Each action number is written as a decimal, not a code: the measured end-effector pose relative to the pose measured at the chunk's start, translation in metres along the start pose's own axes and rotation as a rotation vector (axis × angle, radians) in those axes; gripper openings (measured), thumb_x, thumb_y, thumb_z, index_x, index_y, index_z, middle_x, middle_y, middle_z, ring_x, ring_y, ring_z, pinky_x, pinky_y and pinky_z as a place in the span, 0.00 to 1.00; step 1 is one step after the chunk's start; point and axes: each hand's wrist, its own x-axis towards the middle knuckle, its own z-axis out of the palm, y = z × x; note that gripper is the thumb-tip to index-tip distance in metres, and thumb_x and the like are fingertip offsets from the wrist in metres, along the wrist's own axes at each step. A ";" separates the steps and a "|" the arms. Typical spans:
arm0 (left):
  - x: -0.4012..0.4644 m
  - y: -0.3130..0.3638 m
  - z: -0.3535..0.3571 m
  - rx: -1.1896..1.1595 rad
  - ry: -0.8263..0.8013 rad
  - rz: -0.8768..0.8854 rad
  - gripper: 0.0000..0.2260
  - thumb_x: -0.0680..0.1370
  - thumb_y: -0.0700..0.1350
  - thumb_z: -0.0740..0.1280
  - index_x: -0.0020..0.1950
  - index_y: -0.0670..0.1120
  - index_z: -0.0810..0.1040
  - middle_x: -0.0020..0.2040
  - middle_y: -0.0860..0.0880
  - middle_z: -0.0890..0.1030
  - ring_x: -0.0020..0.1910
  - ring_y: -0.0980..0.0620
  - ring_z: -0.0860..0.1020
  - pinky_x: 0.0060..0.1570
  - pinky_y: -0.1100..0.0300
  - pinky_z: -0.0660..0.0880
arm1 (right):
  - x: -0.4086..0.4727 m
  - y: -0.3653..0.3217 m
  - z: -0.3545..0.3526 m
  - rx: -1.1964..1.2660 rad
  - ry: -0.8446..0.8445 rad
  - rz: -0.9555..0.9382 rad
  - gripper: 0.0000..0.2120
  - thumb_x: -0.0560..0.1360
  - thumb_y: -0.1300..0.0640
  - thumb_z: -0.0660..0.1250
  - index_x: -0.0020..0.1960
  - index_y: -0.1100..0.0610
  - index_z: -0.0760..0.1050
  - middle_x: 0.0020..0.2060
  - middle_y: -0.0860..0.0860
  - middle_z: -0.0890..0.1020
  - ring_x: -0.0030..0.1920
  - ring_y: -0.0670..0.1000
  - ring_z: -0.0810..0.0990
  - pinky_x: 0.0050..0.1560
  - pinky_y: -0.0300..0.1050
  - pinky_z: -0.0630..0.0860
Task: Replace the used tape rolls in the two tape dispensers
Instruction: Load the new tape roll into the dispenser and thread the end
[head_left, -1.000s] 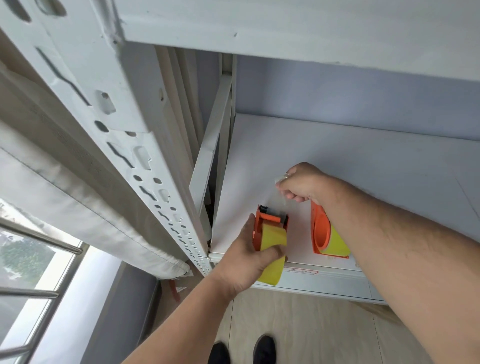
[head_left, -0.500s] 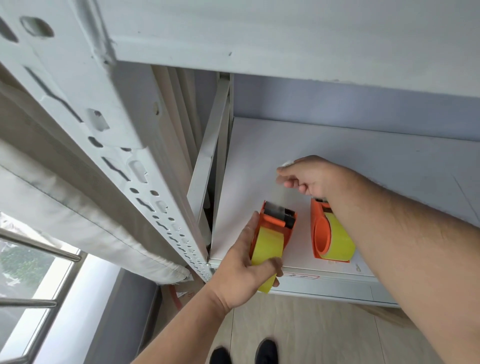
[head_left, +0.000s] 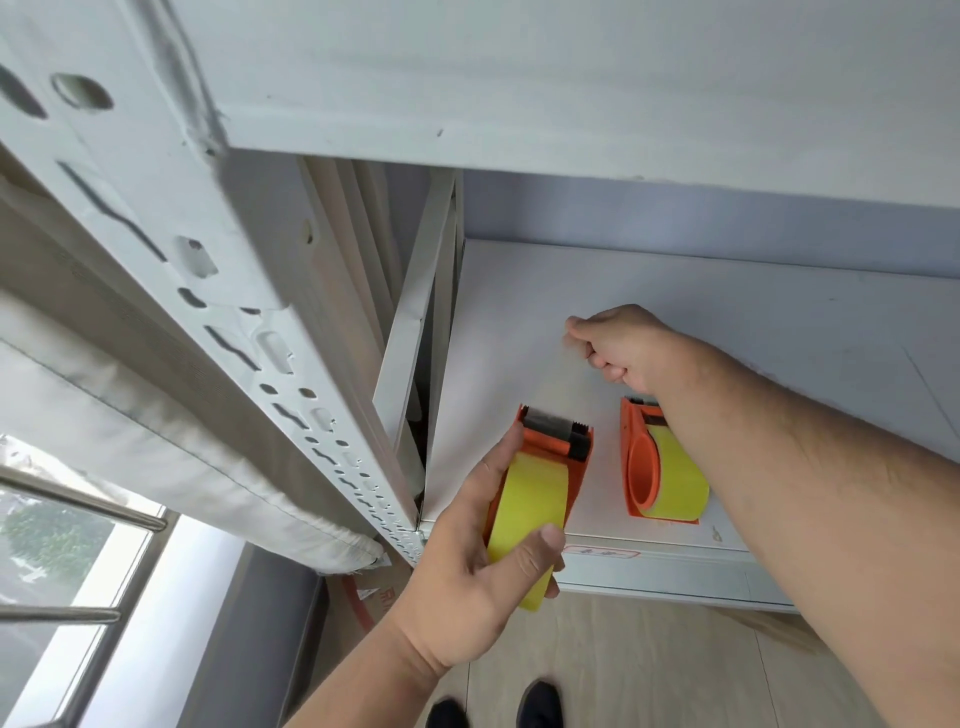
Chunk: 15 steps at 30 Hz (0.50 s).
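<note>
left hand (head_left: 470, 566) grips an orange dispenser (head_left: 550, 467) with a yellow tape roll (head_left: 530, 512) at the shelf (head_left: 727, 312) edge — right hand (head_left: 621, 345), fingers clenched, pinches the tape end; second dispenser (head_left: 660, 467) rests on the shelf.

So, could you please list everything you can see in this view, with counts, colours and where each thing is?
Tape dispenser in hand: one, orange with a yellow roll, held over the shelf's front edge.
Tape dispenser on shelf: one, orange with a yellow roll, on its side near the front edge.
Shelf: one, white, lower board of the rack.
Rack upright: one, white, perforated, left of the shelf.
Curtain: one, off-white, far left.
Window bars: grey, bottom left.
Shoes: two, black, on the floor below.
Left hand: gripping the held dispenser.
Right hand: closed, pinched above the shelf.
</note>
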 end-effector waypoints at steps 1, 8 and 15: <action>-0.003 0.003 0.000 -0.003 -0.009 0.022 0.34 0.77 0.47 0.74 0.80 0.62 0.65 0.52 0.40 0.83 0.41 0.43 0.82 0.41 0.46 0.81 | 0.002 0.000 -0.001 0.020 0.024 -0.002 0.14 0.83 0.50 0.69 0.45 0.59 0.81 0.37 0.53 0.76 0.30 0.48 0.68 0.18 0.35 0.61; -0.011 0.020 0.007 0.004 -0.019 0.111 0.35 0.79 0.42 0.71 0.83 0.54 0.61 0.55 0.48 0.85 0.43 0.45 0.83 0.42 0.53 0.82 | 0.005 -0.001 -0.002 0.035 0.081 0.004 0.13 0.83 0.52 0.69 0.43 0.59 0.79 0.36 0.54 0.77 0.30 0.49 0.70 0.21 0.36 0.63; -0.021 0.045 0.015 -0.061 0.060 0.215 0.28 0.78 0.49 0.75 0.77 0.54 0.72 0.53 0.44 0.85 0.42 0.46 0.84 0.41 0.54 0.81 | 0.003 0.001 0.010 0.033 0.059 0.080 0.11 0.81 0.53 0.70 0.48 0.61 0.81 0.34 0.55 0.77 0.30 0.51 0.69 0.27 0.40 0.63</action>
